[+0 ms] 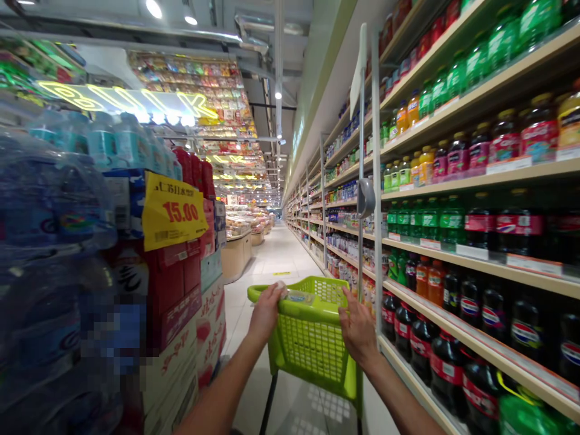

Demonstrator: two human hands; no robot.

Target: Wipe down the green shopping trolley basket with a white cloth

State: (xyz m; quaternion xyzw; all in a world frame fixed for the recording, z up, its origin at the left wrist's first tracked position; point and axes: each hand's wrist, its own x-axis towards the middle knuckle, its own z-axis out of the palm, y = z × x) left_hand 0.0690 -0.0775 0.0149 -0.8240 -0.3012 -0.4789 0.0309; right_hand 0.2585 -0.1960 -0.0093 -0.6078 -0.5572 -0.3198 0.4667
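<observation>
A lime-green plastic shopping cart (pixel 312 350) with a lattice basket stands in front of me in the aisle. My left hand (pixel 266 311) is closed over the left part of its handle, and a small white thing, perhaps a tissue, shows at the fingertips. At the right end of the handle rests my right hand (pixel 357 326), its fingers loosely bent over the green edge. A printed label (pixel 296 296) lies on the handle between the two hands. The inside of the basket is mostly hidden from this angle.
Tall shelves (pixel 480 172) of bottled soft drinks line the right side, with a metal pole (pixel 361 241) at their edge. Close on the left rise stacked water packs (pixel 54 241) and drink cartons (pixel 176 290) under a yellow price sign (pixel 174 211). Pale tiled floor (pixel 290 251) runs ahead past display counters (pixel 236 254).
</observation>
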